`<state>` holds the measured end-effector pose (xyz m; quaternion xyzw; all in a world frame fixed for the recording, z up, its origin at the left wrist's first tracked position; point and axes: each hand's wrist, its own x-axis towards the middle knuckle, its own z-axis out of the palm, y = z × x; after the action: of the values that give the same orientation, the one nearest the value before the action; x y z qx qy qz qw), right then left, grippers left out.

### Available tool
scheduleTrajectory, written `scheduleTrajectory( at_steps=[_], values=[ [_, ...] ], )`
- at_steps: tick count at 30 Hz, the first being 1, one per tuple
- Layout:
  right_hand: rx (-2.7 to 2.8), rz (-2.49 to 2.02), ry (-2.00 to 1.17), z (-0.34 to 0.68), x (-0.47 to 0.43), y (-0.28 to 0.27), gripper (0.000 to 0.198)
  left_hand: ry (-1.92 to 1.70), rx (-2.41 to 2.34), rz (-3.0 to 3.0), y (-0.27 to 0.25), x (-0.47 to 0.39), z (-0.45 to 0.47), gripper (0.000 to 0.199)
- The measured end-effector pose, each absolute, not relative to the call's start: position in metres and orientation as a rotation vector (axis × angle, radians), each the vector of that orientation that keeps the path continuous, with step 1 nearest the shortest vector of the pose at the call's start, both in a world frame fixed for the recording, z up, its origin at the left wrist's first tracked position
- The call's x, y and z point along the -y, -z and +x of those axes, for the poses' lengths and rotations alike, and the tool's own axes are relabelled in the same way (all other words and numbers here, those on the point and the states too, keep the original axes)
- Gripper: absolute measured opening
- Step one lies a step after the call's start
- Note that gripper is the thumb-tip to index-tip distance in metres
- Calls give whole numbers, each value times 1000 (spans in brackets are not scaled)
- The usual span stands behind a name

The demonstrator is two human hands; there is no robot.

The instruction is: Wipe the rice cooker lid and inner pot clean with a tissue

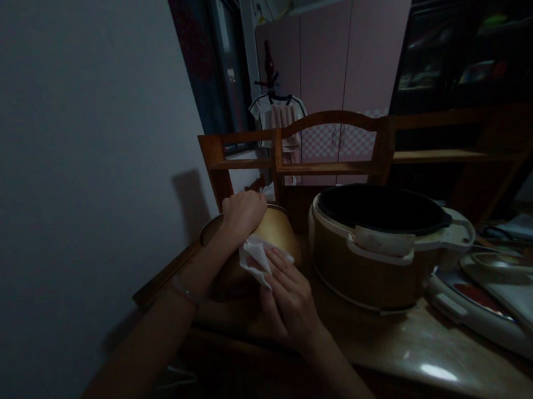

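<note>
Gold round metal pot (280,230) is sitting on glossy surface (388,343), left hand (244,215) bracing its rim, grip unclear, right hand (292,302) pinching crumpled white tissue (255,259) against it, likely wiping, next stroke needing steady support.

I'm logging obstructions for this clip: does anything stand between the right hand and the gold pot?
Only the white tissue, held by the right hand against the gold pot; nothing else visible stands between them.
</note>
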<state>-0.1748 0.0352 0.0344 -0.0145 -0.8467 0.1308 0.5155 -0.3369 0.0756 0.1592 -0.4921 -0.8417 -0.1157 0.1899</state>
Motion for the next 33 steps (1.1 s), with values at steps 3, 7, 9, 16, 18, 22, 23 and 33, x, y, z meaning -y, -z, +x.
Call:
scheduleTrajectory(
  at_steps=[3, 7, 9, 16, 18, 22, 23, 33],
  values=[
    [2073, 26, -309, -163, -43, -35, 51, 298, 2284, -1413, -159, -74, -333, 51],
    [2077, 33, -307, -149, -51, -30, 54, 298, 2273, -1448, -160, -75, -329, 51],
    [2049, 16, -294, -144, -55, -24, 54, 291, 2269, -1467, -160, -76, -331, 52],
    [1948, -242, -408, -133, -72, 12, 46, 216, 2275, -1467, -159, -74, -350, 55],
    [1929, -307, -461, -134, -74, 22, 43, 206, 2278, -1467, -159, -72, -355, 54],
    [1860, -378, -511, -139, -73, 35, 41, 218, 2307, -1443, -159, -66, -360, 54],
    [1844, -391, -520, -140, -71, 37, 41, 220, 2306, -1442, -159, -65, -361, 55],
    [1799, -467, -533, -144, -60, 45, 37, 218, 2254, -1508, -158, -55, -371, 59]
  ],
)
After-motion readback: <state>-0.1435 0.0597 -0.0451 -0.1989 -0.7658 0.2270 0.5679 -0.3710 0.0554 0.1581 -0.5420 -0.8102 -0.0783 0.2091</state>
